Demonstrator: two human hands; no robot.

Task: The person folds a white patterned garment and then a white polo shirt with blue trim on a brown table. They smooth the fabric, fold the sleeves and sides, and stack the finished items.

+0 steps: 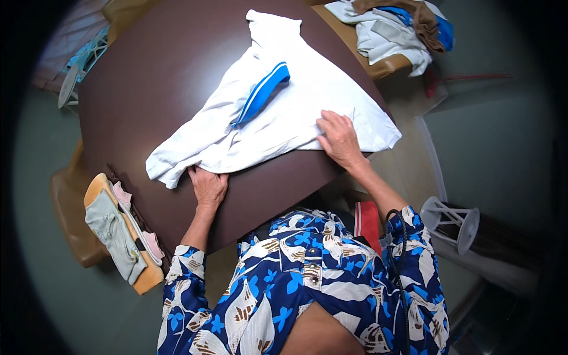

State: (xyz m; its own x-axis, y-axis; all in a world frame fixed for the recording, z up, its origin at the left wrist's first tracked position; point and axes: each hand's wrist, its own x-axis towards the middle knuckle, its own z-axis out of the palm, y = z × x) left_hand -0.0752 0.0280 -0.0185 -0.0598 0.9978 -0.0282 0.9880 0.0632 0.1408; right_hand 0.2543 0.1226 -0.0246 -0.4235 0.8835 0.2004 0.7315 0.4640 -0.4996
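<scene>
A white shirt (275,106) with a blue, white-striped collar (265,94) lies spread on a dark brown table (146,84). One sleeve points to the far edge, and the shirt's right part reaches the table's right edge. My left hand (208,186) is at the near left edge of the shirt, its fingertips partly hidden under the fabric, so its grip cannot be told. My right hand (339,135) rests on the shirt near its right side, fingers bent and slightly apart on the cloth.
Folded clothes (117,230), grey, orange and pink, lie at the table's left edge. A brown chair (73,222) stands beyond them. White, brown and blue clothes (395,33) are heaped on a chair at the far right. A white round-ended stand (450,224) is at right.
</scene>
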